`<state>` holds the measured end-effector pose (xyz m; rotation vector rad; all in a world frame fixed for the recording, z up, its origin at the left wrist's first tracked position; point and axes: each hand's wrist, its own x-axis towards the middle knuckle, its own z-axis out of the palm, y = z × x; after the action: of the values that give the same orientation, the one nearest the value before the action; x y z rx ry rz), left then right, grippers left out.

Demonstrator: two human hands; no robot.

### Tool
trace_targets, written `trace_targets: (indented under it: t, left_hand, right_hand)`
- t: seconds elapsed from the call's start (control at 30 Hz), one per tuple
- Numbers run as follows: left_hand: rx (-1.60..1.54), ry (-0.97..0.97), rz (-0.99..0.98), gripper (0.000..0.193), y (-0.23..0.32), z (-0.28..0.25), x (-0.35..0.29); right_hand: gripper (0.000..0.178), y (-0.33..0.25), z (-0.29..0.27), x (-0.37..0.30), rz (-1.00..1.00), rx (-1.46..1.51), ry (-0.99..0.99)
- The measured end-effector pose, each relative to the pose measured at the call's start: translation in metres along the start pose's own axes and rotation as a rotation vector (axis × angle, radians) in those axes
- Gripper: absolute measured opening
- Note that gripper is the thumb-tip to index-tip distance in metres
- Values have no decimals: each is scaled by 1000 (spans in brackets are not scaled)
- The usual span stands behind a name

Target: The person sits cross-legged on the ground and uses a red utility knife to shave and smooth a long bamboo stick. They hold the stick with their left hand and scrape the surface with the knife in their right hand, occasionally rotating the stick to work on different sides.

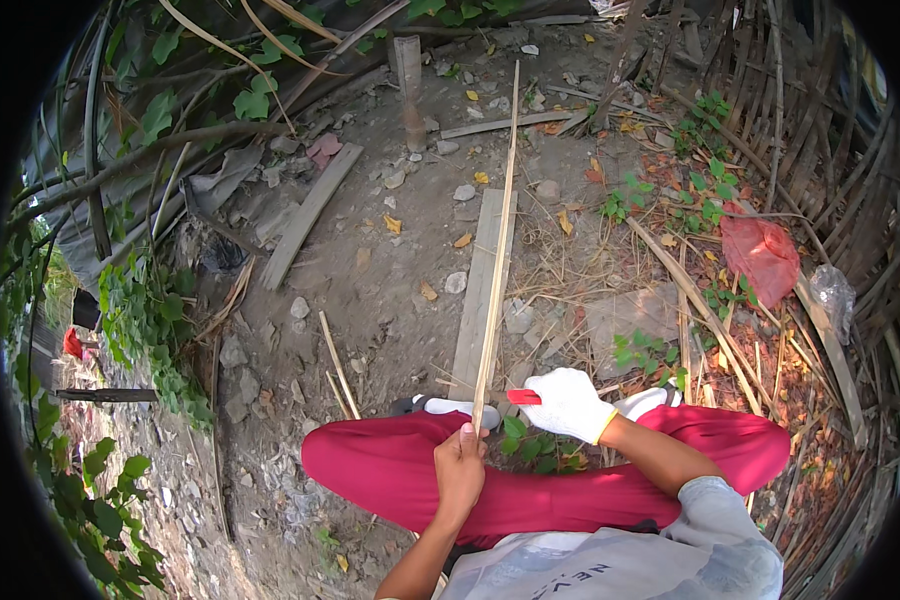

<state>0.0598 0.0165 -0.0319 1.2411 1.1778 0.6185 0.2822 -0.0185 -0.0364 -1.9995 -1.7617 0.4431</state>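
Two hands work just above our red-trousered knees [390,470]: our bare left hand [460,470] is closed around the near end of a long bamboo strip [497,240], while our white-gloved right hand [568,403] is closed on a red-handled tool [523,397] just beside the strip. The strip runs straight away from us over a grey plank [478,290] lying on the bare earth. Open dirt lies left of the plank; split bamboo and a red bag [762,255] crowd the right edge.
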Motion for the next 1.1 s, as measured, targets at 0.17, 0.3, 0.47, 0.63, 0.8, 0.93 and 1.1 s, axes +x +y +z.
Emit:
trace_targets:
  t: [0.17, 0.3, 0.47, 0.63, 0.8, 0.93, 1.1]
  left_hand:
    - [-52, 9, -9, 45, 6, 12, 5]
    - [164, 46, 87, 45, -1, 14, 5]
    - [410, 61, 210, 48, 8, 17, -1]
    - [501, 95, 263, 50, -1, 16, -1]
    - [577, 97, 235, 49, 9, 16, -1]
    - [502, -6, 113, 47, -8, 19, -42]
    - [626, -7, 249, 46, 19, 4, -50]
  right_hand:
    - [28, -12, 4, 4, 30, 12, -50]
    - [26, -17, -3, 7, 45, -48, -46]
    - [23, -24, -2, 10, 157, -106, -63]
    - [20, -19, 5, 20, 174, -126, -130]
    - [21, -14, 12, 29, 193, -114, -128]
    - [22, 67, 8, 67, 463, -163, 225]
    - [32, 155, 21, 67, 518, -293, 83]
